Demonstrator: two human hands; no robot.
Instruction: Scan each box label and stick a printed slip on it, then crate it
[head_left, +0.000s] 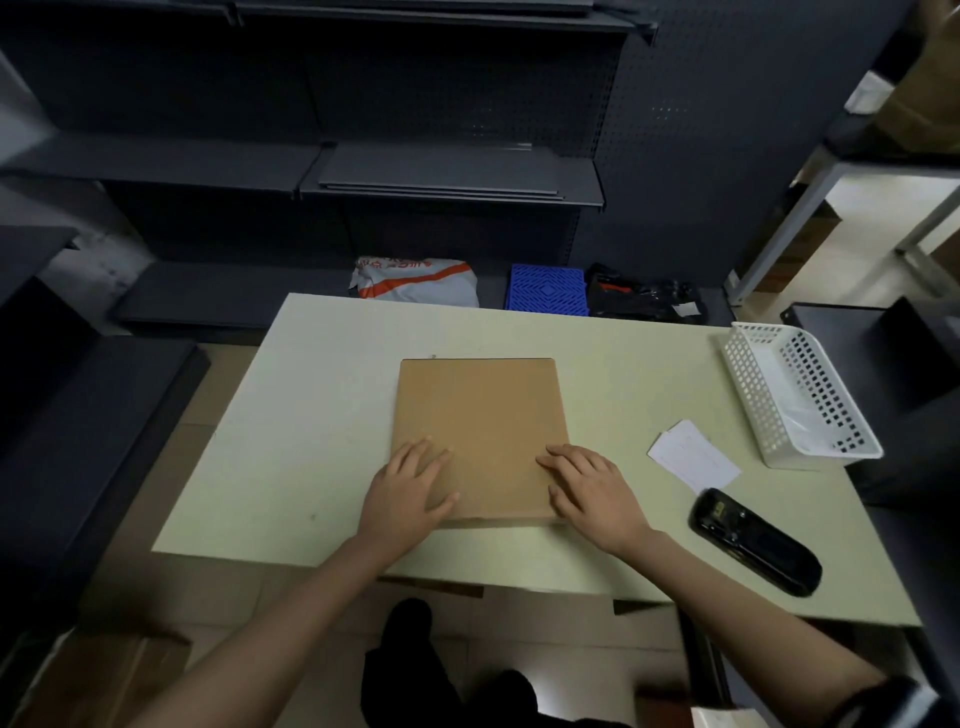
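On the pale green counter (322, 415), both flat hands, left (408, 491) and right (592, 493), rest open on the flat brown cardboard box (480, 421), gripping nothing; its label is not visible, so it probably needs turning before scanning.

Flat brown cardboard box (480, 426) mid-table, white slips (693, 456) to its right

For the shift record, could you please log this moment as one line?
left hand: flat on box | right hand: flat on box | scanner: idle on table | slips: unused | basket: right
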